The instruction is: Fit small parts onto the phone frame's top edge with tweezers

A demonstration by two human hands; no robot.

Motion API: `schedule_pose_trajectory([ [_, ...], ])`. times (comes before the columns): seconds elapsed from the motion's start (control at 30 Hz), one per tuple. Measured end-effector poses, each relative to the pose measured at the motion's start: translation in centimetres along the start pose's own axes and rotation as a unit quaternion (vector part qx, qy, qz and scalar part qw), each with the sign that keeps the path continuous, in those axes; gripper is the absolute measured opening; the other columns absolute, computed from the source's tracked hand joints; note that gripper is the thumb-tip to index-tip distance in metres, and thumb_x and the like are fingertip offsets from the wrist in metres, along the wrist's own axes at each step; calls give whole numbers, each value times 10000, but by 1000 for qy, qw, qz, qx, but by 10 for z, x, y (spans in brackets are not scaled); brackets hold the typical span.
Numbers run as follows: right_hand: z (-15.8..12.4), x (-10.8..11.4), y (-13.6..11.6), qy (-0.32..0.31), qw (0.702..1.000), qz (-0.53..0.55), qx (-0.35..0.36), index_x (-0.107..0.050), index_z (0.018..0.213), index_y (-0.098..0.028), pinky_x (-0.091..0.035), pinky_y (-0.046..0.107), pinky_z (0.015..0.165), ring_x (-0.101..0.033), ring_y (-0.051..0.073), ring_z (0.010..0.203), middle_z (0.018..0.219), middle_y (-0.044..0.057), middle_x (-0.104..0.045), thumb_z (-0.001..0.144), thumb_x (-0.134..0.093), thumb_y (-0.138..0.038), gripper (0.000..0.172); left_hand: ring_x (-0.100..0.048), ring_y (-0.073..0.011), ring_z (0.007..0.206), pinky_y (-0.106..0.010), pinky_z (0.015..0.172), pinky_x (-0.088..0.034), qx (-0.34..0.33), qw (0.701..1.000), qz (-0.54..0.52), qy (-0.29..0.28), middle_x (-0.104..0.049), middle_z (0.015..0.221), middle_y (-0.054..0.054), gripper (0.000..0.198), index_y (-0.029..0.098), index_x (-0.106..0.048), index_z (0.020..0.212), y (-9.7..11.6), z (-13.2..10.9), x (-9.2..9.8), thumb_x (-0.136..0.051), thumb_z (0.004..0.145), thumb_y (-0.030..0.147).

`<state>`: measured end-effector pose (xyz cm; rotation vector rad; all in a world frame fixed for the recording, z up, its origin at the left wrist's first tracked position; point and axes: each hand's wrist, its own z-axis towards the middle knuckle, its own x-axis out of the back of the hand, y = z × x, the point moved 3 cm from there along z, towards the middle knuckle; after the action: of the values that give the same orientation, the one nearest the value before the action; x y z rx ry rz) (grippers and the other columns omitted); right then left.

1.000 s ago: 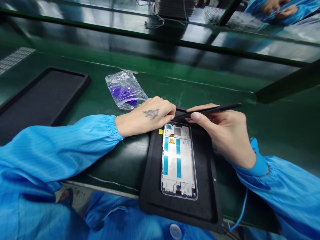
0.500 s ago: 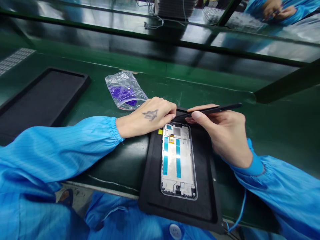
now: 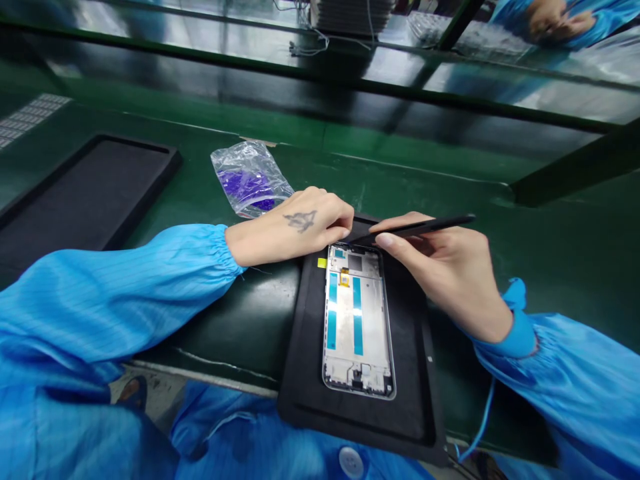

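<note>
To do this step well, the right hand [image 3: 445, 267], which pinches a slim black tool [image 3: 435, 225] between thumb and fingers, should probably keep it at a low angle and work in short, light strokes, since a slip could scratch or catch the parts nearby. The left hand [image 3: 305, 223] is curled at the top edge of the phone frame [image 3: 345, 320], a sensible place for steadying it; its fingertips and the tool's tip are hard to make out there, so I cannot tell whether it grips anything. The phone frame lies flat, inner side up, in a black foam tray [image 3: 410, 347]. It is silvery metal with a thin pale rim, two long teal strips [image 3: 357, 313] running lengthwise, a small amber flex connector [image 3: 345, 279] above them and a dark grey square [image 3: 355, 262] near the top. A yellow tab [image 3: 322, 263] sticks out at its upper left.
</note>
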<state>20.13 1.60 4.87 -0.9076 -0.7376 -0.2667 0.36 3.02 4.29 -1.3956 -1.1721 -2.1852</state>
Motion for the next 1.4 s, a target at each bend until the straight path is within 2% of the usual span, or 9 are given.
schedule_pose_trajectory([
  [0.1,-1,-2,-2,-23,999,-22,13,-752,923,-222,-550,328,793,-692,216,873,983,19,-726,967,-652,-305,138,-628,-181,848,-299,738,-405,-17,1000,-2,-20,-726,898,-28,186,176,-728,938,2,-2,-1,-542,936,190],
  [0.27,-2,-4,-7,-22,999,-27,24,-739,977,-230,-542,326,772,-690,210,853,983,13,-722,964,-648,-278,103,-613,-179,858,-302,742,-403,-18,999,-9,-35,-714,920,-30,173,170,-710,924,3,-3,-6,-538,910,148],
  [0.5,-6,-6,-14,-18,994,-68,87,-690,1067,-238,-528,327,767,-682,202,868,987,21,-706,980,-618,-220,115,-572,-171,799,-296,695,-376,-11,1000,12,1,-656,830,-23,129,163,-654,879,3,-4,-12,-531,917,150],
  [0.63,-9,-9,-18,-25,985,-109,132,-660,1089,-238,-528,328,791,-678,203,879,988,27,-694,989,-602,-217,118,-570,-171,812,-303,714,-382,-6,999,28,13,-657,860,-29,122,160,-641,896,5,-4,-15,-524,932,155],
  [0.8,-11,-9,-18,-32,980,-127,153,-645,1099,-255,-533,326,782,-677,200,871,998,24,-689,994,-598,-232,117,-580,-172,816,-304,712,-383,-3,999,30,21,-667,888,-31,111,163,-639,907,4,-4,-16,-531,930,168],
  [1.07,-10,-6,-17,-35,983,-110,140,-666,1085,-279,-537,334,794,-682,212,874,985,25,-692,1000,-594,-270,112,-601,-140,755,-276,668,-372,0,999,-47,-23,-694,836,-9,154,159,-678,874,-1,-2,-9,-530,912,144],
  [1.23,-10,-3,-17,-38,981,-109,159,-645,1099,-272,-524,338,765,-674,213,865,979,32,-683,985,-618,-236,122,-598,-132,750,-269,661,-362,-1,998,-56,-23,-692,837,-10,156,155,-675,869,-2,-2,-8,-526,905,127],
  [1.4,-9,-3,-16,-46,985,-90,137,-666,1091,-290,-529,346,769,-678,217,865,971,22,-691,988,-615,-250,122,-596,-133,759,-269,673,-363,-2,998,-56,-24,-688,837,-12,152,149,-675,872,-1,-2,-8,-528,898,120],
])
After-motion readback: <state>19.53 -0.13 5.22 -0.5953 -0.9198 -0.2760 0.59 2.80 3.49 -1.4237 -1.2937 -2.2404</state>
